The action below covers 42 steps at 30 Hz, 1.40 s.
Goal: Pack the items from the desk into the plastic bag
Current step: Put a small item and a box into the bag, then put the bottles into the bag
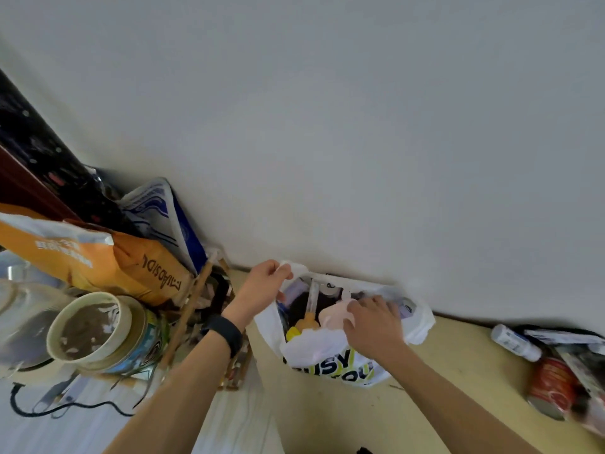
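Plastic bag [330, 358]: my left hand [266, 285] pinches its rim; my right hand [373, 319] lies in its mouth, fingers curled over a pale pink item [330, 315], grip unclear. The mouth faces up, stretched sideways between my hands, the bag standing on the table [458, 381] against the wall [327, 126].

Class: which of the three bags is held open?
The white plastic bag: the left hand grips its rim. The orange bag and blue-patterned bag lie untouched.
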{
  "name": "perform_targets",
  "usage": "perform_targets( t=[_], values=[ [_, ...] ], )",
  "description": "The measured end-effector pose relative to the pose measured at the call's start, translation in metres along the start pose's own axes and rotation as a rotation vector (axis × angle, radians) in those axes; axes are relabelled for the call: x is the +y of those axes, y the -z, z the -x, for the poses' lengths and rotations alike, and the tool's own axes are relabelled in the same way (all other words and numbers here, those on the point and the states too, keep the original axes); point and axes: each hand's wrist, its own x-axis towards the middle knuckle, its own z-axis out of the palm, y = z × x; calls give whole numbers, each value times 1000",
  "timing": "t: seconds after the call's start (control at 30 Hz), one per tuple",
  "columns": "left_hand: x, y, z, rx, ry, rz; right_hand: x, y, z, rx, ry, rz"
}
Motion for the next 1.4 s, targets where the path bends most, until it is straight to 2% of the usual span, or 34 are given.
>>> perform_targets(
  t=[0.2,0.27,0.33,0.4,0.6,0.73,0.9,1.07,1.23,1.4],
  values=[
    [5,-28,1,106,-122,-333,73,-5,50,-120,-113,244],
    [5,-43,7,195,-169,-499,91,-7,65,-115,-142,211],
    [8,-63,21,391,-199,-598,103,-8,79,-93,-136,157],
    [12,-84,33,461,-329,-684,113,-12,88,-39,-116,72],
    [27,-170,57,42,-602,-953,144,-29,114,408,-124,-172],
    [38,-243,79,-126,-813,-970,169,-41,145,513,-204,-314],
    [52,-335,93,-365,-913,-1072,231,-71,193,447,-451,-434],
    [55,-421,80,-521,-809,-1193,301,-99,214,220,-654,-613],
    [50,-492,47,-552,-700,-1244,351,-123,182,19,-692,-604],
    [48,-544,5,-475,-696,-1236,380,-132,131,-8,-806,-651]
  ],
)
